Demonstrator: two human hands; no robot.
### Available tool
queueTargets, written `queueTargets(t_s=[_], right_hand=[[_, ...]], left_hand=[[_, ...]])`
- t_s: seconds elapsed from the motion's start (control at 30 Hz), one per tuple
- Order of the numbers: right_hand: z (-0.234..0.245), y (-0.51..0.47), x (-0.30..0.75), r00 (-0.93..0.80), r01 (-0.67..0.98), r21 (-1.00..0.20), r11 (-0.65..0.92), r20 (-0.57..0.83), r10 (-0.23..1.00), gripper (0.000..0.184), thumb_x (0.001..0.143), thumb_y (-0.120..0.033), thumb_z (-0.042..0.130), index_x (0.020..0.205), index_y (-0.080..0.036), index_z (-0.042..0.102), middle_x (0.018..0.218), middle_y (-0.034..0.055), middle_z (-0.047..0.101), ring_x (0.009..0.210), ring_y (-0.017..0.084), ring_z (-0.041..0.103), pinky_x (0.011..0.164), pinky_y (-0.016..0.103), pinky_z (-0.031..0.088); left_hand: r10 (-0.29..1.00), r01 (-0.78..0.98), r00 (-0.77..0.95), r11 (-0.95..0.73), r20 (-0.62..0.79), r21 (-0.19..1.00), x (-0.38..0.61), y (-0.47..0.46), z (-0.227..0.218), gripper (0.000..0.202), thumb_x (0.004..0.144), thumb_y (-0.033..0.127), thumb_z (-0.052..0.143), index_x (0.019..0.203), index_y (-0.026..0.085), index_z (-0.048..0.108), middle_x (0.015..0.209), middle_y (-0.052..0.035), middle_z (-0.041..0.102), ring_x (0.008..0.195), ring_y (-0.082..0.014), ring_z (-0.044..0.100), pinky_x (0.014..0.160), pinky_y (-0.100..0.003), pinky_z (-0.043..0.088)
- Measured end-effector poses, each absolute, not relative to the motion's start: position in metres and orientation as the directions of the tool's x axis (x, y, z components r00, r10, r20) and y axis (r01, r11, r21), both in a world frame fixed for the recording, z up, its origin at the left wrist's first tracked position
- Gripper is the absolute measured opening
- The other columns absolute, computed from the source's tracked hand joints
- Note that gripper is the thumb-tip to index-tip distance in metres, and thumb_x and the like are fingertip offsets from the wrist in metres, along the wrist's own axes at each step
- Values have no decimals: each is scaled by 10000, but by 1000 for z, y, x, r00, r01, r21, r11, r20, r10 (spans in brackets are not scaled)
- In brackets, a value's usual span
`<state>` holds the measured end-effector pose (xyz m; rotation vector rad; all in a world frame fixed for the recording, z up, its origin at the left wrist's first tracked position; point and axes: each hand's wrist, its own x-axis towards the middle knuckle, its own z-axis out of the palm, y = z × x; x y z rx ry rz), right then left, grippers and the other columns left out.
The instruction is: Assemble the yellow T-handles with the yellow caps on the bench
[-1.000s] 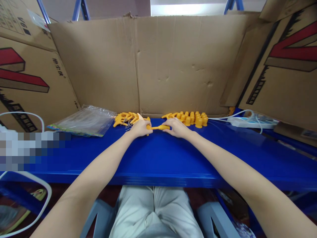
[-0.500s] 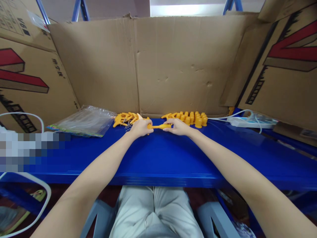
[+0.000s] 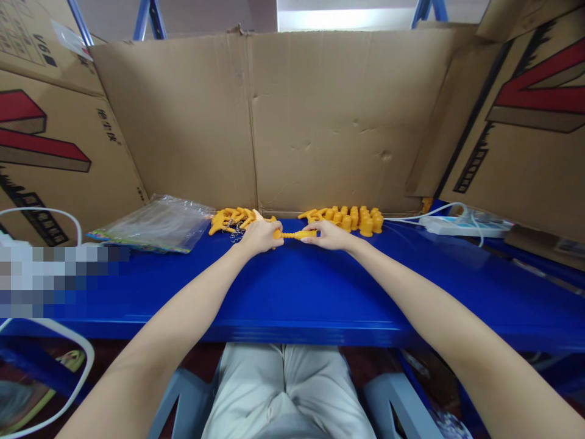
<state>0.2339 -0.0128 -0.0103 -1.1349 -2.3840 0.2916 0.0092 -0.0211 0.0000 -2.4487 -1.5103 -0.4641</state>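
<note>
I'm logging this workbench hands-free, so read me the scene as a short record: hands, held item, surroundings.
Left hand: gripping the left end of a yellow ribbed rod
Right hand: fingers at the rod's right end
Beyond left hand: yellow plastic pieces; small dark parts, too small to identify
Beyond right hand: yellow cup-shaped pieces
Far left: clear plastic bag
Far right: white power strip
Surface: blue table
Back: cardboard panel
</note>
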Motion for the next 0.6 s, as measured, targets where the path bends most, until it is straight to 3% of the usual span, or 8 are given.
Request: queueTargets(t_s=[0.13,0.27,0.6], right_hand=[[-14,-9,236,-525,710,-295,639,384,760,353,794,-367,662,1072,-151,676,1014,93,695,895,222,647,788,336,488],[-17,-5,244,-548,741,-155,653,422,722,570,714,-341,753,1238,-183,594,1232,127,624,1135,280,585,975,423,436],[-17,-7,250,-549,775,-89,625,393,737,563,762,-334,720,1271,-150,564,1210,156,634,1124,287,597,960,437,451]], left_hand=[[818,885,417,-465,396,29,7,-16,-3,257,733,351,579,945,236,667,843,-40,689,808,-217,637,666,-271,418],[843,884,386,-454,374,111,-1,-10,-5,228,704,325,598,900,228,662,775,-20,679,771,-200,630,642,-259,408],[847,857,401,-481,350,184,-14,2,-10,227,701,318,585,888,209,656,740,-4,662,673,-154,590,592,-237,376]])
